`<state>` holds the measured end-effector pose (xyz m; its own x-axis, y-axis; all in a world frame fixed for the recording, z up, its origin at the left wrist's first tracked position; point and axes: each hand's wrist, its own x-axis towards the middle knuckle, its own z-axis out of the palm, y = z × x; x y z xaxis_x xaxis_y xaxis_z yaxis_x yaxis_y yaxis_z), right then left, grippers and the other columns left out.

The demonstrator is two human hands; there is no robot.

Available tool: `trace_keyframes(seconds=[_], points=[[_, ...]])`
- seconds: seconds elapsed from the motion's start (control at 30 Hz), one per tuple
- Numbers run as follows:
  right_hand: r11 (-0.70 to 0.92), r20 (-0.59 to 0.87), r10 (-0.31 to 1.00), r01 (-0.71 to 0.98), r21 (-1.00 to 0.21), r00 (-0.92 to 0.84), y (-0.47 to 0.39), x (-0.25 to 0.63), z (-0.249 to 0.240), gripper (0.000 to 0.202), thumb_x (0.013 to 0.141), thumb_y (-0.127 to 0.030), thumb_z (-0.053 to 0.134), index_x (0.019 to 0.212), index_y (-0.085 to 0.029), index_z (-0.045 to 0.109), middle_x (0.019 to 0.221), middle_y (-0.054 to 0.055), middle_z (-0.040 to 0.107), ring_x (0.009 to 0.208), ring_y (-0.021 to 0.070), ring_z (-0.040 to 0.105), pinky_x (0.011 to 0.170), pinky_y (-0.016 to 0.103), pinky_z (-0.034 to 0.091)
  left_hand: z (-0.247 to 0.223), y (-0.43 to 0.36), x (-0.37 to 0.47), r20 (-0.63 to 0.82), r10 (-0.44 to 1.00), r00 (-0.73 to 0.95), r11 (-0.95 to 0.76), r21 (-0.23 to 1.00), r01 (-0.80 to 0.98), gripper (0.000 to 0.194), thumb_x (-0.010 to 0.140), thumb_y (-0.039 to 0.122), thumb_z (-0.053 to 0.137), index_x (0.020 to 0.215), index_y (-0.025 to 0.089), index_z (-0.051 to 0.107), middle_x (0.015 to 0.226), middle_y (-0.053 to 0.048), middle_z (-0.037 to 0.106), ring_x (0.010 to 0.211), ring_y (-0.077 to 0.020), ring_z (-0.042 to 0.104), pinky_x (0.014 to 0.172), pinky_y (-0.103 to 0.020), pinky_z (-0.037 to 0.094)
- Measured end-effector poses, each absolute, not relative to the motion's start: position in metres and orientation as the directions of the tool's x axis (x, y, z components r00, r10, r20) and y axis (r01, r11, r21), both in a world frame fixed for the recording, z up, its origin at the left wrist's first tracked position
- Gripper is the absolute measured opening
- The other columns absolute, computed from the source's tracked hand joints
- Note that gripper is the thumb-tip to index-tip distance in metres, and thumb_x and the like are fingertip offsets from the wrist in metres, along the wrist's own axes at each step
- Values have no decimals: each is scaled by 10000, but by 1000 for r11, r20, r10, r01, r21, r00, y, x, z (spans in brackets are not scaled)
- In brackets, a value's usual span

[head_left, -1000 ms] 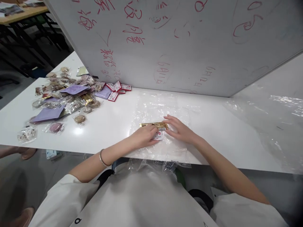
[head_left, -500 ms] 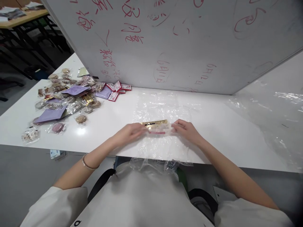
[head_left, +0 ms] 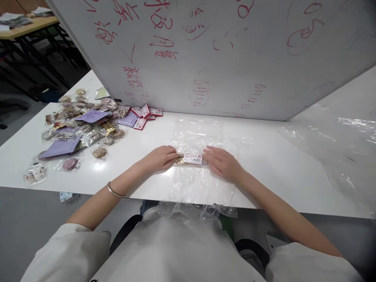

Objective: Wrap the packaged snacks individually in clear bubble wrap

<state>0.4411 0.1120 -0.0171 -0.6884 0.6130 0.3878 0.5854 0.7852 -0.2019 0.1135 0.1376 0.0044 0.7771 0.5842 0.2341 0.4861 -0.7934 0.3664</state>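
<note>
A small bundle (head_left: 193,158) with a white and red label and gold edges lies on clear plastic film (head_left: 188,184) at the middle of the table. My left hand (head_left: 163,157) grips the bundle's left end, fingers pressed together. At its right end is my right hand (head_left: 221,161), blurred, with its fingers stretched out and partly spread over the film. Whether its fingertips touch the bundle is hard to make out.
Wrapped snacks (head_left: 85,125) and purple packets (head_left: 63,145) are heaped on the left of the white table (head_left: 141,145). Red and white boxes (head_left: 140,123) lie beside them. A whiteboard (head_left: 229,58) stands behind; more clear film (head_left: 346,156) covers the right.
The bundle has turned, so its white label now faces up. My right hand has opened out from a pinch, while my left hand stays at the left end.
</note>
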Motion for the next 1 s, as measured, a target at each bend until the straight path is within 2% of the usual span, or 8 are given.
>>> trace_keyframes(seconds=[0.17, 0.3, 0.4, 0.57, 0.67, 0.77, 0.9, 1.0], points=[[768, 317, 632, 520, -373, -707, 106, 457, -25, 525, 938, -234, 471, 1463, -253, 458, 1411, 83, 581, 1261, 256, 584, 952, 482, 565, 5, 140, 90, 157, 604, 781, -736, 488, 470, 419, 923, 346, 545, 1337, 289, 579, 1366, -84, 611, 1267, -260, 564, 1037, -471, 443], [473, 277, 876, 588, -657, -395, 117, 450, -24, 281, 979, -342, 457, 1128, -289, 689, 1059, 16, 750, 938, 213, 714, 793, 407, 591, 0, 137, 95, 178, 809, 560, -527, 641, 558, 286, 983, 357, 444, 1094, 254, 687, 1156, -71, 719, 1120, -222, 642, 979, -433, 464], [259, 216, 966, 533, -805, -142, 132, 433, -18, 292, 960, -453, 476, 1015, -227, 653, 948, 41, 732, 830, 202, 684, 724, 350, 538, 0, 137, 108, 152, 940, 306, -307, 771, 558, 298, 979, 416, 445, 969, 196, 645, 977, -78, 720, 895, -195, 660, 801, -341, 506], [16, 80, 996, 766, -643, 47, 156, 404, -19, 325, 932, -441, 466, 1146, -209, 544, 866, 61, 680, 714, 231, 627, 672, 365, 475, -4, 145, 127, 90, 989, 120, -149, 696, 702, 244, 995, 335, 416, 1158, 188, 523, 658, 15, 584, 639, -171, 575, 651, -302, 466], [84, 217, 976, 857, -509, 33, 163, 404, -21, 423, 864, -399, 555, 1224, -179, 520, 1038, 123, 661, 809, 277, 646, 738, 437, 504, -7, 150, 123, 284, 942, 178, -302, 492, 817, 253, 957, 261, 504, 1191, 181, 558, 873, -78, 651, 879, -234, 623, 801, -392, 494], [401, 415, 883, 815, -418, -221, 160, 420, -19, 374, 869, -316, 553, 1215, -175, 575, 1252, 164, 610, 1119, 324, 609, 926, 506, 491, -4, 149, 109, 412, 785, 463, -610, 384, 693, 219, 962, 284, 527, 1134, 196, 628, 1255, -153, 608, 1179, -260, 566, 991, -456, 460], [674, 250, 724, 583, -453, -643, 147, 448, -13, 503, 896, -254, 534, 1399, -264, 515, 1432, 62, 556, 1323, 267, 511, 1088, 476, 430, 0, 146, 96, 184, 630, 754, -717, 510, 475, 557, 920, 419, 607, 1429, 241, 468, 1495, -125, 483, 1354, -260, 477, 1114, -458, 401], [597, 231, 776, 567, -568, -586, 144, 456, -14, 493, 904, -265, 521, 1396, -286, 544, 1414, 37, 582, 1289, 259, 552, 1093, 465, 432, -2, 148, 99, 157, 735, 659, -585, 638, 501, 453, 969, 370, 505, 1408, 259, 526, 1455, -90, 544, 1348, -251, 497, 1137, -460, 370]])
